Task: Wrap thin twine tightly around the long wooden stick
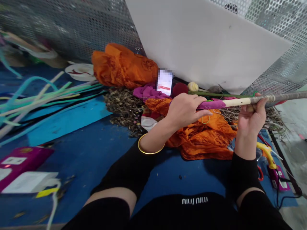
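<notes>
A long stick (237, 102) runs across to the right edge, pale bare wood near its middle and grey-brown farther right. Purple cloth (212, 104) covers its left end. My left hand (184, 107) is closed over that covered end, its thumb lying along the lower side. Palm up, my right hand (251, 116) grips the stick from below where a pale band circles it. Orange printed cloth (203, 143) lies crumpled beneath both hands. A loop of thin yellow thread (205, 119) shows beside my left thumb.
Behind stand a phone (165, 82), an orange cloth bundle (124, 67) and a white board (206, 41). Dried plants (124, 108) and coloured strips (48, 95) lie left. A yellow glue gun (267, 153) and purple power strip (279, 177) sit right; another power strip (26, 159) is front left.
</notes>
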Tool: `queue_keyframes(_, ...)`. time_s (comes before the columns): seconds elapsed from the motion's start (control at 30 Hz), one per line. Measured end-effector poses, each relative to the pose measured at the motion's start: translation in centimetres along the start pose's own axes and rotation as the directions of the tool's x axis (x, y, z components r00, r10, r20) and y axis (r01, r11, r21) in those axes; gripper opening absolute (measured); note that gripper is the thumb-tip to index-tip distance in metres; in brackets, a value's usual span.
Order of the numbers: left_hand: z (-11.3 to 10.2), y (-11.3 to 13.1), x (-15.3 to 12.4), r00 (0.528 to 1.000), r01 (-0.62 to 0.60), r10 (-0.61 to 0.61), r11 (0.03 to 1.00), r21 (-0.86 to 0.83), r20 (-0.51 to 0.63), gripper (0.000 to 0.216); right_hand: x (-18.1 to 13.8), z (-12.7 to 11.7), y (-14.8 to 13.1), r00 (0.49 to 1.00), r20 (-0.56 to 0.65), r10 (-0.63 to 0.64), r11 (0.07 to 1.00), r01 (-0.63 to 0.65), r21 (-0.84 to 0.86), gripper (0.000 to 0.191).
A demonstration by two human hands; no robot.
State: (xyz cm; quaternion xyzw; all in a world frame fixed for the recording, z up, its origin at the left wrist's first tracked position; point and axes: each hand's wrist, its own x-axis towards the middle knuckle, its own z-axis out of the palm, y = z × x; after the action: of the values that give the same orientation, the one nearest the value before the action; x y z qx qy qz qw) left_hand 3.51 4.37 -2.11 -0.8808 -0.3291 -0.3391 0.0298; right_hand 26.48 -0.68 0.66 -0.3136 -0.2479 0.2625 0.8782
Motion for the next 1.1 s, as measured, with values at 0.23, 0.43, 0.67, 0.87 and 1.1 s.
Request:
queue_keyframes(0.23, 0.1, 3.1, -0.1, 0.979, 0.106, -0.092, 0.992, -0.066, 0.182, 0.059, -3.2, 1.2, 1.9, 0.985, 0.155, 0.077, 0.995, -0.067, -0.072, 0.026)
queue_keyframes(0.43, 0.2, 2.9, -0.1, 0.980, 0.160, -0.143, 0.980, -0.120, 0.136, 0.059, -3.7, 1.4, 2.2, 0.983, 0.153, 0.105, 0.988, -0.084, -0.133, 0.028)
queue_keyframes(0.67, 1.0, 4.1, -0.5, 0.978, 0.206, -0.201, 0.917, -0.343, 0.049, 0.042, -5.2, 1.8, 3.2, 0.973, 0.202, 0.112, 0.984, -0.081, -0.157, 0.035)
queue_keyframes(0.87, 1.0, 4.2, -0.5, 0.961, 0.273, -0.263, 0.847, -0.456, 0.087, 0.030, -5.8, 1.9, 3.5, 0.968, 0.211, 0.133, 0.983, -0.102, -0.152, 0.036)
queue_keyframes(1.1, 1.3, 4.1, -0.6, 0.955, 0.266, -0.292, 0.772, -0.577, 0.050, 0.029, -6.1, 2.1, 3.6, 0.964, 0.220, 0.151, 0.977, -0.112, -0.181, 0.036)
